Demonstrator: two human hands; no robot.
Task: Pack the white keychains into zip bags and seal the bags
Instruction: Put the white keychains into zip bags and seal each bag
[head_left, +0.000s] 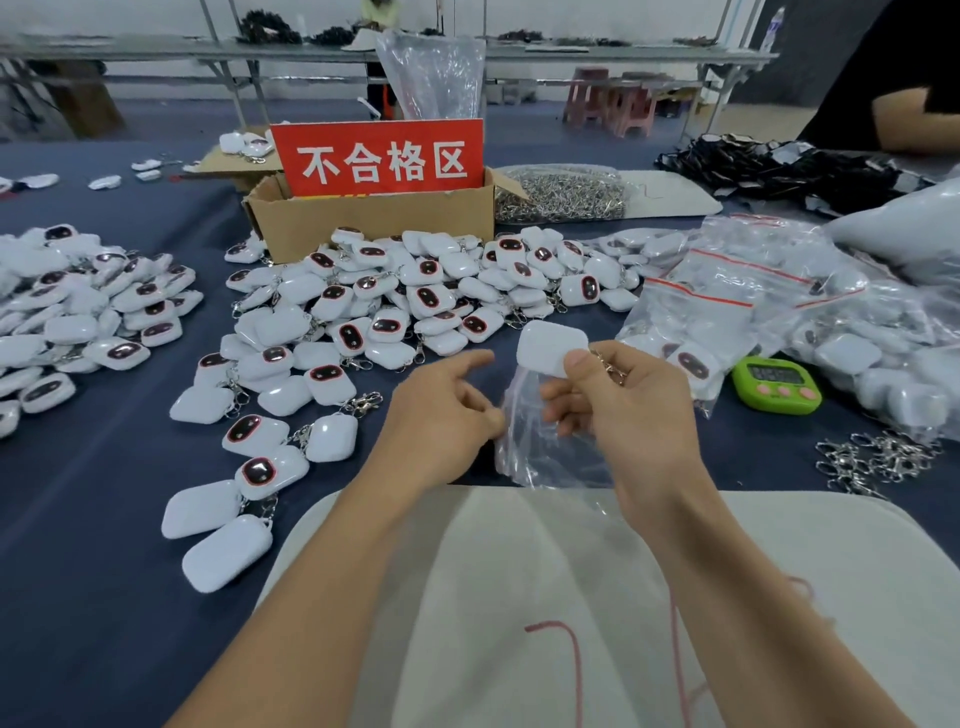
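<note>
Our right hand (639, 415) pinches a white rounded-square plastic keychain (550, 343) over the clear plastic zip bag (535, 457); our left hand (441, 415), forefinger outstretched, pinches the bag's edge.

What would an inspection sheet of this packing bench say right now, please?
Surface: table in dark blue cloth, pale mat at the near edge.
Job's things: keychains heaped loose; filled bags at right.
Clutter: green timer, clasps, box with red sign.
Hands: left hand pinches a clear bag; right hand holds a keychain at its top.
Cables: nothing seen; pink cord on mat.
Surroundings: another person's arm, tables behind.
</note>
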